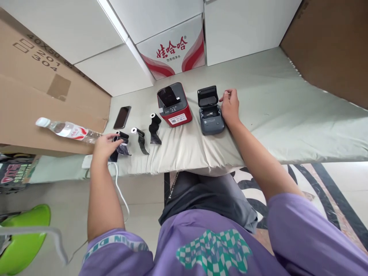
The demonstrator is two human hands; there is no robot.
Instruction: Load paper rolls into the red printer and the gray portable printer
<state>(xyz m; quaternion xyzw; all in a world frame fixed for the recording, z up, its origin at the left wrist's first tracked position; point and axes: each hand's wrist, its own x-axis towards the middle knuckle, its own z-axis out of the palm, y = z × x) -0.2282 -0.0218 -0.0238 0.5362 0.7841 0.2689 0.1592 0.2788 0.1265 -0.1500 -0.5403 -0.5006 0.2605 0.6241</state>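
Black ribbon roll (120, 137), leftmost of three on the padded table (258, 111), its core lying roughly crosswise, loose tail trailing toward me. My left hand (104, 145) sits on it from the near-left side, fingers curled round its end. The second roll (140, 138) and third roll (154, 126) lie to its right. My right hand (230, 106), loosely curled, rests just beside the open grey printer (211, 111), well apart; red printer (174, 104) between.
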